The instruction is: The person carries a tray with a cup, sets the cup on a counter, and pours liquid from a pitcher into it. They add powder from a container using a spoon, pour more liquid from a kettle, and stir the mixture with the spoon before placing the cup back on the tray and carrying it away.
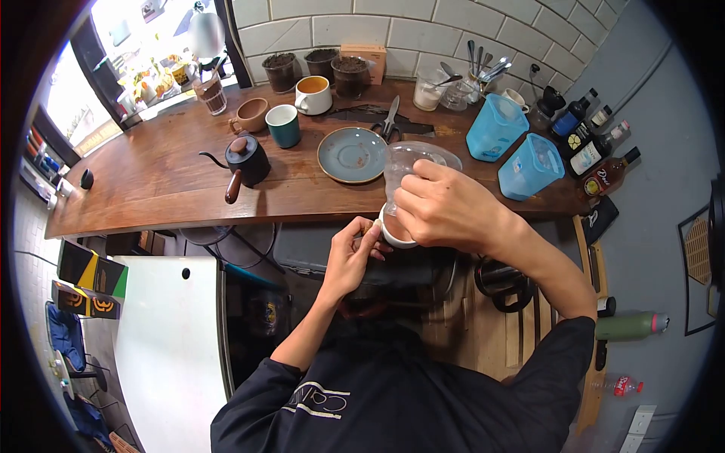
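Observation:
My left hand (355,248) has its fingers closed on the near left side of a white cup (386,235), held in front of the counter's edge. Brown contents show inside the cup. Directly above it, my right hand (440,205) is closed around a clear, see-through vessel (397,175), which is tipped down toward the cup. The palm and wrist hide part of the vessel and the cup's right side. Just beyond the hands lies a blue-grey saucer (352,154) with small specks on it. Scissors (390,119) rest behind that.
On the wooden counter (151,177) stand a black gooseneck kettle (248,161), a green cup (283,127), a brown mug (250,115) and a white mug (313,97). Two blue containers (496,128) and several bottles (596,157) are at the right. Below is a white panel (168,325).

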{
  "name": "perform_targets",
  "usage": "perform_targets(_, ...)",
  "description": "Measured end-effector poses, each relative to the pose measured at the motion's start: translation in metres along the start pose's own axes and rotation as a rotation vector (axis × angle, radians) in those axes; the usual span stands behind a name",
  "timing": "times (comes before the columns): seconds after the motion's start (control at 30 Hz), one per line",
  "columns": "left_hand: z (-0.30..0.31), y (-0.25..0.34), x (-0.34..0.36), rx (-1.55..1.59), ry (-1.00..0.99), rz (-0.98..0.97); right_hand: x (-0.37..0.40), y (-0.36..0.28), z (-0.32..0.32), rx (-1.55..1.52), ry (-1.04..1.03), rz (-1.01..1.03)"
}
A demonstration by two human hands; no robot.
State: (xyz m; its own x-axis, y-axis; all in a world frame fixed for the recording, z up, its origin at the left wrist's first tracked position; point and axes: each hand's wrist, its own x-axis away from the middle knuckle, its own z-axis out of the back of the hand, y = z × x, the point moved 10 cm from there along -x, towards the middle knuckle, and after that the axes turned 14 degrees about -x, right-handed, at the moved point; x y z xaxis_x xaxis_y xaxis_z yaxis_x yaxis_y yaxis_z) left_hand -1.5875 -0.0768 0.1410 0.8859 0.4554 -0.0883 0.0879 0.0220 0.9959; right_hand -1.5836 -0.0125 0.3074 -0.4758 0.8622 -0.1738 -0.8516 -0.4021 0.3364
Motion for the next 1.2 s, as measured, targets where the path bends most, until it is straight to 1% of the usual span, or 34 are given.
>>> perform_targets(0.13, 0.002, -0.001, -0.001, 0.006, 0.004, -0.002, 0.005, -0.004, 0.006, -0.001, 0.097, 0.058)
perform_targets(0.27, 0.004, 0.001, -0.002, -0.002, 0.014, -0.015, 0.007, -0.009, 0.011, 0.012, 0.058, 0.063)
perform_targets(0.53, 0.012, 0.004, -0.005, 0.011, 0.033, -0.035, 0.019, -0.016, 0.018, 0.051, 0.223, 0.126)
perform_targets(0.73, 0.015, 0.007, -0.006, 0.019, 0.055, -0.029, 0.024, -0.023, 0.016, 0.051, 0.154, 0.146)
perform_targets(0.77, 0.016, 0.008, -0.006, 0.015, 0.060, -0.035, 0.025, -0.022, 0.020, 0.060, 0.207, 0.149)
perform_targets(0.8, 0.016, 0.008, -0.006, 0.012, 0.065, -0.040, 0.025, -0.022, 0.016, 0.060, 0.206, 0.149)
perform_targets(0.87, 0.015, 0.008, -0.005, 0.011, 0.064, -0.041, 0.029, -0.023, 0.019, 0.095, 0.314, 0.149)
perform_targets(0.9, 0.016, 0.009, -0.006, 0.007, 0.064, -0.045, 0.029, -0.023, 0.020, 0.096, 0.316, 0.148)
perform_targets(0.97, 0.017, 0.009, -0.005, 0.004, 0.064, -0.048, 0.029, -0.027, 0.017, 0.075, 0.257, 0.169)
perform_targets(1.0, 0.017, 0.009, -0.005, 0.007, 0.065, -0.052, 0.029, -0.026, 0.017, 0.076, 0.258, 0.169)
perform_targets(1.07, 0.017, 0.009, -0.005, 0.005, 0.069, -0.050, 0.031, -0.021, 0.021, 0.036, 0.325, 0.142)
perform_targets(1.2, 0.020, 0.007, -0.005, 0.005, 0.075, -0.038, 0.034, -0.014, 0.013, 0.020, 0.282, 0.117)
